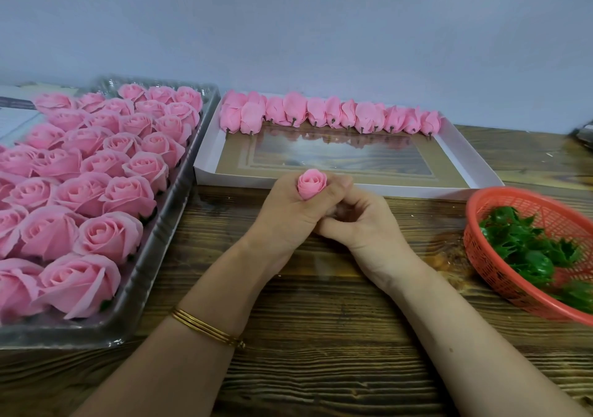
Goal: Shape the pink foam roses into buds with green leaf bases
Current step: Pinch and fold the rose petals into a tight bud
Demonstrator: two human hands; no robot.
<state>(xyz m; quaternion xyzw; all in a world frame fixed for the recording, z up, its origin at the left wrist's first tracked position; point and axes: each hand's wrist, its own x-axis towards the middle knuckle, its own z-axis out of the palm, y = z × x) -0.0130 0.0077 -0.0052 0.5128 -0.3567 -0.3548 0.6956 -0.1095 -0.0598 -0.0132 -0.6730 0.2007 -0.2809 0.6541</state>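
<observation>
Squeezing a pink rose [312, 184] into a bud, the left hand [288, 217] wraps its grip around the petals above the counter [321, 346]. The right hand [365, 227] curls beneath; what its grip holds is hidden.

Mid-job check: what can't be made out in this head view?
Head view only.
1. Rose base: wrapped by left hand; leaf on or not, unknown.
2. Right hand fingertips: tucked behind the left hand; grip unclear.
3. Basket: blurred, cut by right edge.
4. Tray: cut by left edge.
</observation>
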